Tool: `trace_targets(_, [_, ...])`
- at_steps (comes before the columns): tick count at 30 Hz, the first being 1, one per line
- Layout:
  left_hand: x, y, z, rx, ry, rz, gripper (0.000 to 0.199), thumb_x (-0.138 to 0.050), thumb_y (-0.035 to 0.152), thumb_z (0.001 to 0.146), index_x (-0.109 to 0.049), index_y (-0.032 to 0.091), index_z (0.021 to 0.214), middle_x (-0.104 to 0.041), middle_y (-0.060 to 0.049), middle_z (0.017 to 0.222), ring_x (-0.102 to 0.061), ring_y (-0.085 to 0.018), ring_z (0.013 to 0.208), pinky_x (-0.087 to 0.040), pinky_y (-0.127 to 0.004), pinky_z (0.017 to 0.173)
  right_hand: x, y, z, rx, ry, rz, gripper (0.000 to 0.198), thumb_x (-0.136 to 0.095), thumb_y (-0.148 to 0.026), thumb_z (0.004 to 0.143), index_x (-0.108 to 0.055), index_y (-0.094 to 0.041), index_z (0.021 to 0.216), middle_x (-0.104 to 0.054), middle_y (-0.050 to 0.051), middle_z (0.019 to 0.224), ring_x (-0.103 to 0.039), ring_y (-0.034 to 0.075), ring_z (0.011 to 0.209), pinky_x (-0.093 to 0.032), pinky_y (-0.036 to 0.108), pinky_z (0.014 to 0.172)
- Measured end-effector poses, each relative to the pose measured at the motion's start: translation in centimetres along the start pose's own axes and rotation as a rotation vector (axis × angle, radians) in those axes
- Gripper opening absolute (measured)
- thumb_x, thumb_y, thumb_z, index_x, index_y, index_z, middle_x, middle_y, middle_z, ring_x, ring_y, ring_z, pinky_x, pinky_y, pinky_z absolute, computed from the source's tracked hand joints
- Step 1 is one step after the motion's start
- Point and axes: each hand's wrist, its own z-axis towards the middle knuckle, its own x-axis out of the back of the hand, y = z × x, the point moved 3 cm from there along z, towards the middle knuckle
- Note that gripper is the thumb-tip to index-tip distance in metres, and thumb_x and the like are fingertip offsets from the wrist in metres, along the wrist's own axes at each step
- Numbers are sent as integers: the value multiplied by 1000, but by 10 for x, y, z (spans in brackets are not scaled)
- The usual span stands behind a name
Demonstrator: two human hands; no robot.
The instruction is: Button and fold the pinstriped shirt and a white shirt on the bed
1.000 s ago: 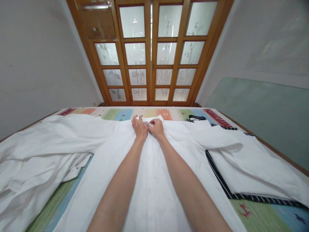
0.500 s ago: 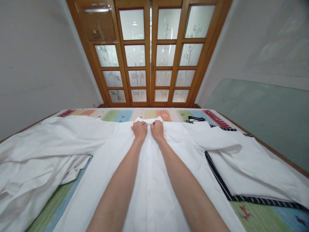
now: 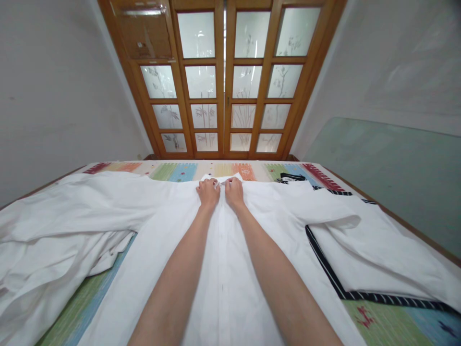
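A white button-front shirt (image 3: 173,240) lies spread flat, its collar at the far end and its sleeves out to both sides. Both of my arms reach over its front. My left hand (image 3: 209,192) pinches the collar just left of the front opening. On the other side of that opening, my right hand (image 3: 234,192) has its fingers closed on the collar's right part. A small gap separates the two hands. The button placket (image 3: 222,269) runs down toward me between my forearms. Fine details at the fingertips are too small to make out.
Crumpled white cloth (image 3: 54,274) lies under the left sleeve. A white garment with black striped trim (image 3: 360,295) sits under the right sleeve. Below everything is a colourful patterned cover (image 3: 374,317). A pale green panel (image 3: 389,178) leans at right; wooden glazed doors (image 3: 225,120) stand beyond.
My right fingers have shifted very slightly at the collar. Both hands stay closed on it, and the shirt lies as before.
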Motion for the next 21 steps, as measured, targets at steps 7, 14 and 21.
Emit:
trace_targets(7, [5,10,-4,-190,13,88,17,-56,17,87,-68,25,96,-62,-9,109,-51,-28,108,-39,-40,88,3,0,2,-25,-36,36,20,-47,-22,84,-63,-19,72,-66,9,87,-54,23,89,-39,34,82])
trace_targets(14, [5,13,-4,-281,-27,189,24,-53,18,88,-75,22,77,-63,-12,101,-50,-30,105,-39,-42,86,-2,10,8,-66,-38,124,30,-41,-22,84,-66,-20,68,-68,7,80,-57,21,86,-40,30,79])
trace_targets(21, [4,13,-6,-271,-32,192,26,-51,23,90,-76,20,84,-63,-14,105,-49,-32,106,-41,-43,86,-5,14,8,-71,-37,133,31,-41,-22,84,-67,-21,67,-69,6,79,-58,20,87,-40,29,80])
